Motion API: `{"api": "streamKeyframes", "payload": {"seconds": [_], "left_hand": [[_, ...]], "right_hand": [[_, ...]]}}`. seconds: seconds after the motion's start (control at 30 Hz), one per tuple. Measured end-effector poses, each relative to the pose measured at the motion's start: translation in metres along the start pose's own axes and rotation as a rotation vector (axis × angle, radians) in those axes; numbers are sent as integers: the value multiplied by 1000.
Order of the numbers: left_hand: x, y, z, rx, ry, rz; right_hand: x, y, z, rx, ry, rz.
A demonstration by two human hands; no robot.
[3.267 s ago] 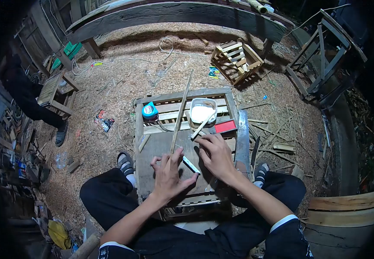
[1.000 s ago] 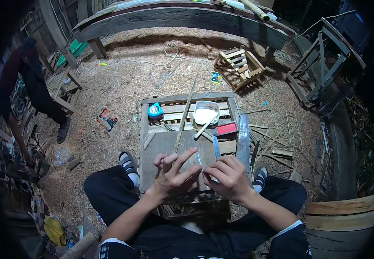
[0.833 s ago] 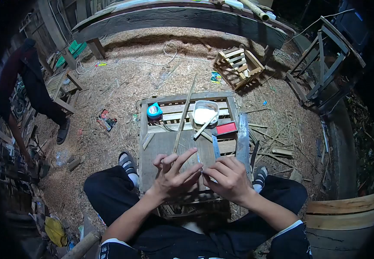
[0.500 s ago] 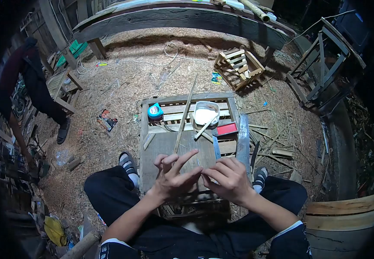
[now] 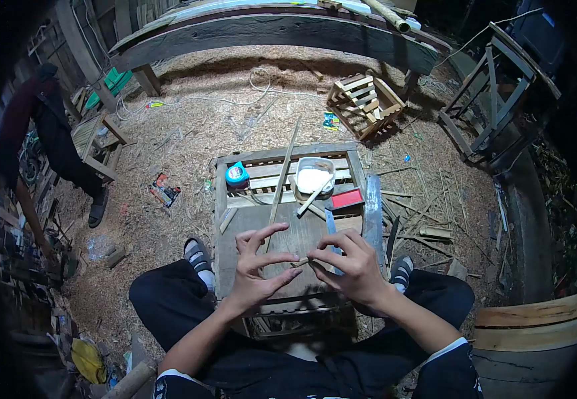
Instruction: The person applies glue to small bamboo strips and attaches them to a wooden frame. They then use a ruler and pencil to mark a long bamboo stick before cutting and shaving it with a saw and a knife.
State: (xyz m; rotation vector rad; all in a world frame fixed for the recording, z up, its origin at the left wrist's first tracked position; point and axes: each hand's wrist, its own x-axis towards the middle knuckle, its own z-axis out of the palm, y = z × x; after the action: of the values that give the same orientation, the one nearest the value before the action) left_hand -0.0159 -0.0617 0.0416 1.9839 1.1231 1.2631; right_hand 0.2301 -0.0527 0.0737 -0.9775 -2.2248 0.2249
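Observation:
Over the low wooden work stand (image 5: 288, 231), my right hand (image 5: 353, 266) pinches a small thin sliver of wood (image 5: 302, 263) between thumb and forefinger. My left hand (image 5: 256, 269) is at the sliver's other end, its thumb and fingers spread apart. Whether a left fingertip touches the sliver is hard to see. Beyond my hands are a blue tape measure (image 5: 236, 174), a white tub (image 5: 315, 174) of white material with a short stick (image 5: 316, 195) leaning on it, and a red rectangular object (image 5: 348, 198). A long thin stick (image 5: 284, 169) lies across the slats.
A slatted wooden crate (image 5: 366, 106) lies on the shaving-covered floor. A long bench (image 5: 275, 36) spans the back. At left, another person (image 5: 62, 143) bends down. Cut strips (image 5: 428, 223) are scattered at right, near wooden boards (image 5: 535, 326).
My left thumb and forefinger have parted and drawn back slightly from my right fingertips. The thin sliver now shows between the hands, in the right hand's pinch.

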Motion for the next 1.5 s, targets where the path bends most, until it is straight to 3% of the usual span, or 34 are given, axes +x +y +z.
{"api": "streamKeyframes", "payload": {"seconds": [0.57, 0.83, 0.9, 0.97, 1.1, 1.23, 1.3, 1.33, 1.5], "left_hand": [[2, -3, -6, -66, -37, -70], [-18, -20, -45, 262, -149, -44], [-27, -23, -63, 130, -238, -210], [-39, -34, -77, 172, -283, -241], [-59, -45, -100, 363, -290, -153], [-79, -47, -107, 238, -258, -280], [-87, -48, -107, -1, -329, -351], [-88, -48, -104, 44, -324, -233], [-93, -50, -98, 20, -289, -268]], "right_hand": [[0, -2, 4, 88, 27, 61], [-7, -9, 19, 120, 43, 152], [-10, -12, 27, 123, 56, 166], [-18, -16, 35, 98, 67, 206], [-27, -46, 63, 111, 86, 328], [-29, -77, 96, 118, 91, 371], [-25, -92, 111, 142, 129, 418], [-24, -99, 117, 150, 126, 417], [-18, -115, 136, 168, 100, 397]]}}
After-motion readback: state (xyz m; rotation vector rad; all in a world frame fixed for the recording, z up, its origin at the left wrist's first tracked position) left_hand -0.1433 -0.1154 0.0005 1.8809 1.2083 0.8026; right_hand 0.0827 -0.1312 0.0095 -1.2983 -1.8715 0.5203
